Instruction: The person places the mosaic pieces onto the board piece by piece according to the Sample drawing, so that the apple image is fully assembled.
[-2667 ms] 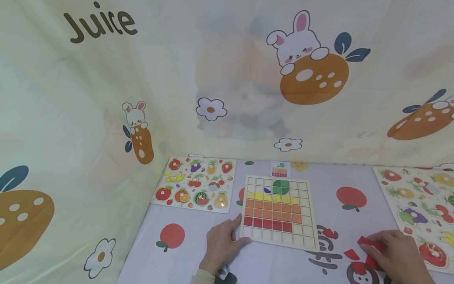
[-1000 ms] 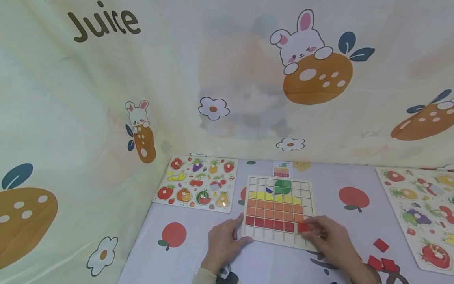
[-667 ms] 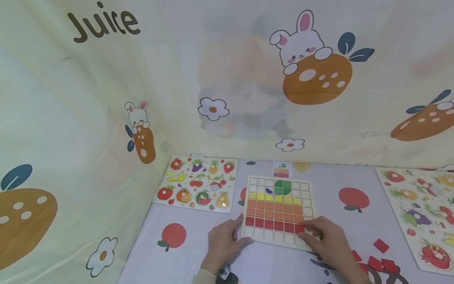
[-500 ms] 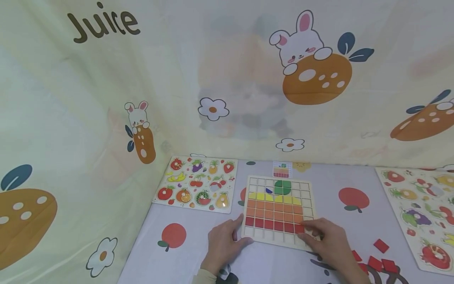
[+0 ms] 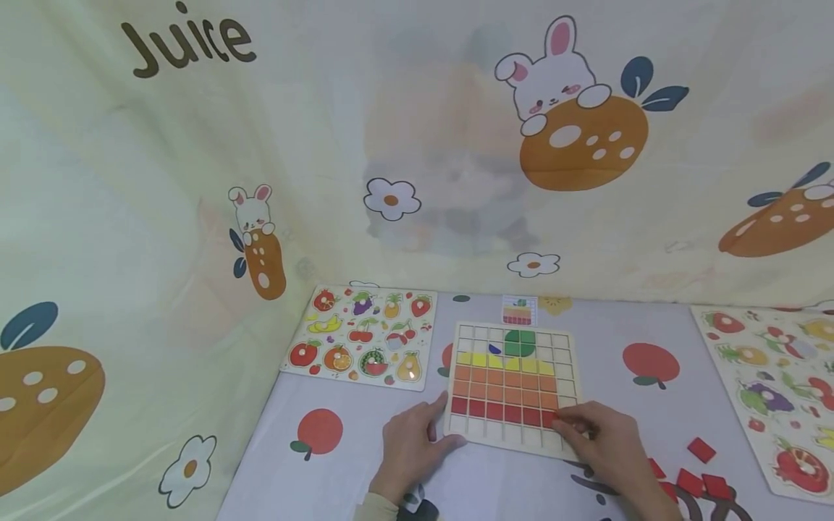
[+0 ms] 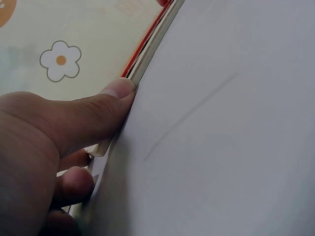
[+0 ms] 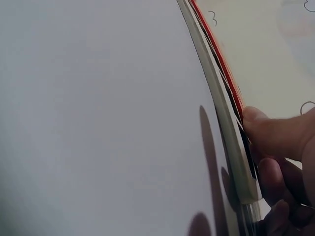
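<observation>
A pale wooden grid board point(image 5: 565, 354) lies on the table, with yellow, orange and red rows of tiles plus green and blue pieces at its far side. My left hand point(image 5: 409, 441) holds its near left corner, thumb along the front edge; the left wrist view shows the thumb point(image 6: 118, 88) against the rim. At the right end of the red row, the thumb and forefinger of my right hand point(image 5: 606, 438) pinch the edge of a red square tile point(image 5: 549, 419) that sits in the grid. The fingers partly cover it.
Several loose red tiles point(image 5: 691, 481) lie right of the right forearm. A small pattern card point(image 5: 519, 310) stands behind the board. Fruit puzzle boards flank it, one at left point(image 5: 358, 336) and one at right point(image 5: 775, 405). A printed curtain point(image 5: 456, 145) rises behind the table.
My right hand has brought a red tile from the loose pile leftward into the end of the red row. Its fingertips then shift slightly right. The left hand stays at the corner.
</observation>
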Motion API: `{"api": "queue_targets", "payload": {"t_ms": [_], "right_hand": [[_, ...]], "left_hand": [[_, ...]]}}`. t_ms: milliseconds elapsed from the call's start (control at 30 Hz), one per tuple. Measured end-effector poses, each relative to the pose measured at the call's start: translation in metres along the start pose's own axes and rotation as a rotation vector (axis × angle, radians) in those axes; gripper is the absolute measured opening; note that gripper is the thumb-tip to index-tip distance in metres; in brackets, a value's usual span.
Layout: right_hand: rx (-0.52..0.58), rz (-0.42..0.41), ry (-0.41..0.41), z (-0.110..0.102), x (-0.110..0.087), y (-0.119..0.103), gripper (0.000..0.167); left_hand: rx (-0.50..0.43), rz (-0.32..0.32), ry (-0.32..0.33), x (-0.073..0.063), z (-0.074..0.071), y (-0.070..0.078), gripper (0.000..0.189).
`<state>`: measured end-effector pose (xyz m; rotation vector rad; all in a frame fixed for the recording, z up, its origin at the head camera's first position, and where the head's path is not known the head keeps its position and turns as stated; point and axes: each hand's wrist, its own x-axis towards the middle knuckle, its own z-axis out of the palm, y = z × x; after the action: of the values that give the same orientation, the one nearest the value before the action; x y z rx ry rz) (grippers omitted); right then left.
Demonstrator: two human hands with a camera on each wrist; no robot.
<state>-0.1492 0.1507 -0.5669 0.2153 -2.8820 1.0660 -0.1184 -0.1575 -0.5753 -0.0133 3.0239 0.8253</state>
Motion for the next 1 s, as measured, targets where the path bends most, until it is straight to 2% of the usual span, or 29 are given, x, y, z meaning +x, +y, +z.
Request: {"api": "queue_targets", "payload": {"t_ms": [200, 333, 433, 567, 667, 800, 900, 1000], "right_hand": [[-0.010, -0.028, 0.025, 0.000, 0.003, -0.001, 0.029], [-0.004, -0.036, 0.011, -0.006, 0.001, 0.004, 0.034], [-0.017, -0.007, -0.001, -0.017, -0.004, 0.011, 0.037], [-0.090, 0.042, 0.028, -0.041, -0.007, 0.027, 0.039], [-0.178, 0.106, -0.050, -0.062, -0.006, 0.043, 0.054], [-0.269, 0.196, -0.259, -0.080, -0.008, 0.062, 0.080], [-0.267, 0.226, -0.338, -0.082, -0.011, 0.068, 0.082], [-0.225, 0.258, -0.358, -0.080, -0.013, 0.068, 0.069]], "left_hand": [[-0.001, 0.002, -0.002, 0.001, -0.003, 0.001, 0.078], [0.000, 0.011, -0.004, 0.001, -0.002, 0.002, 0.078], [-0.005, 0.001, -0.011, 0.001, -0.001, 0.003, 0.078], [-0.002, -0.005, -0.014, 0.001, 0.000, 0.003, 0.079], [0.008, 0.001, -0.006, 0.001, 0.000, 0.003, 0.079], [0.015, 0.003, -0.006, 0.000, -0.001, 0.002, 0.078], [0.008, 0.000, -0.007, 0.000, -0.001, 0.002, 0.078], [0.000, 0.000, -0.003, -0.001, -0.001, 0.002, 0.078]]}}
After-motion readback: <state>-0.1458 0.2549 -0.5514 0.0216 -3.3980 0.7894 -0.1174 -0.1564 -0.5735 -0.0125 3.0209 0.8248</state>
